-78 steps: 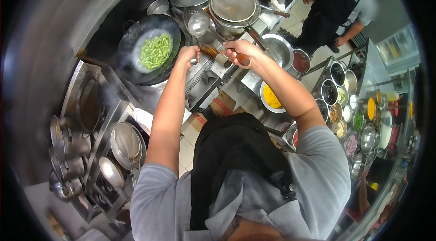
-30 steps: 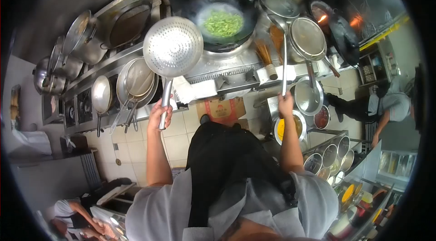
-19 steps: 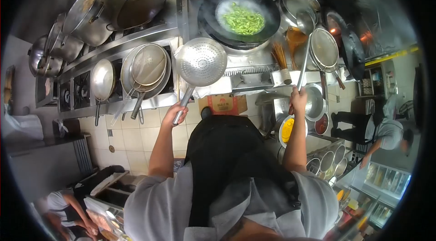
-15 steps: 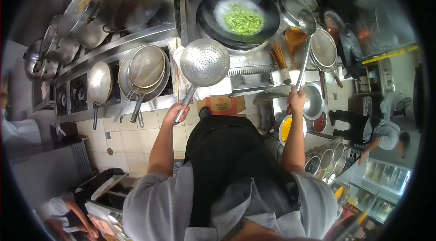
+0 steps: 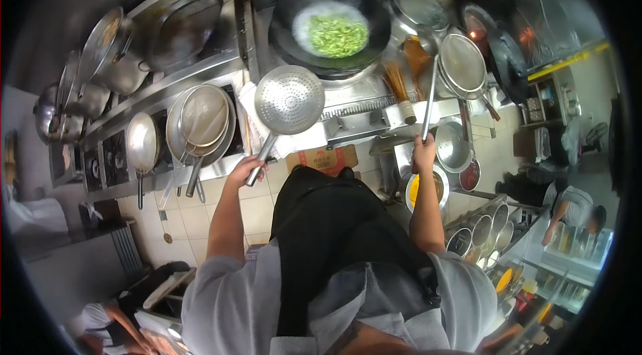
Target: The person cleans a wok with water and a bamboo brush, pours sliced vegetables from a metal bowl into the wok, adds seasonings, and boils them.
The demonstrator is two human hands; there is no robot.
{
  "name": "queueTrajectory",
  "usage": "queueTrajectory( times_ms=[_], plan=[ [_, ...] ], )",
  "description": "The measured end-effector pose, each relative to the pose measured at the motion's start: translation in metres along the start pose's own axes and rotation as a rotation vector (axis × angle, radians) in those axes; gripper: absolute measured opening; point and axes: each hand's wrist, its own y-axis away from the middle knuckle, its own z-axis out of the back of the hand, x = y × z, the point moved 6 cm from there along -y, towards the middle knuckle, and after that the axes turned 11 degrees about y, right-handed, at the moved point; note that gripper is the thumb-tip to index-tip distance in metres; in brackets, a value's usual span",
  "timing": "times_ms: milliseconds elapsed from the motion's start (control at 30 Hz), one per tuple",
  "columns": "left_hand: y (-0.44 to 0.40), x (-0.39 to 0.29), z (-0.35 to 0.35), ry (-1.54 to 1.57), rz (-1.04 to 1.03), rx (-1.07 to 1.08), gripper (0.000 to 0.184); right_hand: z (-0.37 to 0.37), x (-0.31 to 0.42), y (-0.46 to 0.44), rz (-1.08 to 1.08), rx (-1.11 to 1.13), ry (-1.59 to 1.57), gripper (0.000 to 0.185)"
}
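Note:
My left hand (image 5: 249,171) is closed round the handle of a large perforated skimmer (image 5: 289,100), its round head held up in front of the stove edge. In my right hand (image 5: 424,151) is the long handle of a metal ladle (image 5: 431,97), whose bowl is hard to make out. A black wok (image 5: 284,27) on the burner holds chopped green vegetables (image 5: 339,36) in pale, bubbling liquid. Beside the wok, to its right, lie a bamboo brush (image 5: 399,92) and a brown scoop-like thing (image 5: 416,58).
Strainers (image 5: 204,116) and a pan (image 5: 142,141) rest on the left stove. On the right are a mesh strainer (image 5: 463,62), a metal bowl (image 5: 454,147) and a bowl of yellow food (image 5: 415,189). A co-worker (image 5: 572,206) bends at the far right; another person (image 5: 110,320) is at lower left.
From both hands together at the wok's right side, my hands have moved apart, and the skimmer has come into view in the left. The view has turned. Foam round the vegetables has spread.

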Motion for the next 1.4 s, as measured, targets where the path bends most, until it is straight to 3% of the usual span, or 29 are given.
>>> queueTrajectory(
  times_ms=[133,167,233,300,367,433,667,733,900,1033,1100,1300,1400],
  plan=[
    [0.0,-0.04,0.002,-0.938,-0.192,-0.369,0.056,0.009,-0.019,-0.013,0.031,0.001,0.035,0.031],
    [0.015,-0.062,-0.028,-1.132,-0.247,-0.49,0.058,0.008,-0.024,-0.016,0.082,-0.014,0.096,0.033],
    [0.014,-0.07,-0.053,-1.14,-0.259,-0.597,0.052,0.0,-0.04,-0.03,0.137,-0.031,0.144,0.036],
    [0.023,-0.088,-0.092,-1.342,-0.824,-0.785,0.043,-0.004,-0.056,-0.037,0.211,-0.069,0.25,0.041],
    [0.013,-0.082,-0.127,-1.284,-0.895,-0.784,0.036,-0.005,-0.066,-0.045,0.145,0.0,0.216,0.043],
    [-0.003,-0.072,-0.16,-1.199,-1.002,-0.633,0.027,-0.007,-0.077,-0.049,0.079,0.064,0.182,0.046],
    [-0.069,-0.059,-0.291,-1.123,-0.98,-0.332,0.015,-0.032,-0.118,-0.077,0.017,0.072,0.179,0.059],
    [-0.082,-0.078,-0.325,-1.185,-1.177,-0.306,0.013,-0.05,-0.136,-0.085,0.021,0.111,0.201,0.066],
    [-0.128,-0.13,-0.374,-1.296,-1.33,-0.302,0.033,-0.06,-0.144,-0.087,-0.008,0.153,0.256,0.074],
    [-0.172,-0.133,-0.379,-1.388,-1.344,-0.357,0.038,-0.067,-0.151,-0.093,-0.01,0.169,0.323,0.071],
    [-0.181,-0.137,-0.379,-1.417,-1.331,-0.498,0.032,-0.067,-0.148,-0.094,0.011,0.164,0.349,0.072],
    [-0.202,-0.158,-0.375,-1.478,-1.232,-0.537,0.014,-0.07,-0.147,-0.087,-0.086,0.207,0.261,0.076],
    [-0.211,-0.163,-0.375,-1.508,-1.179,-0.526,0.013,-0.065,-0.141,-0.083,-0.061,0.134,0.307,0.074]
  ],
)
